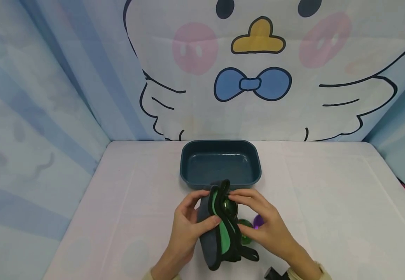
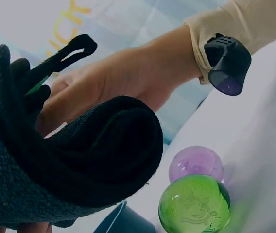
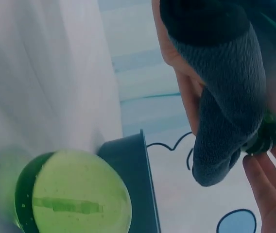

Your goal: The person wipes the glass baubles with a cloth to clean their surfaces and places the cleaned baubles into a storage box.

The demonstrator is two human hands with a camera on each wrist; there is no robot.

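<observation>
Evidently both hands are busy: the left hand point(image 1: 191, 224) grips a dark cloth bundle point(image 1: 224, 238), its thumb laid over the edge near the green strip, while the right hand point(image 1: 269, 219) pinches a dark green ball point(image 1: 230, 209) against the folds at about one o'clock from the bundle's middle. The bundle sits in front of the person, near the middle of the table point(image 1: 142, 217) from side to side.

The cloth looks light, thick and springy — soft enough to curl and sag, so I'd judge it best held by its padded rim, with thumb and fingers on opposite sides. Its black loop point(image 1: 249, 253), out at four o'clock, would probably give a weaker hold. The glossy ball is likely hard, smooth and slippery; a pinch across its widest part seems surer than one near the top.

Farther out, at three o'clock from the bundle, lies a clear green ball point(image 2: 194, 204), with a purple ball point(image 2: 196, 162) just beside it — both probably quick to roll. At twelve stands a dark blue tub point(image 1: 220, 167), apparently stiff plastic.
</observation>
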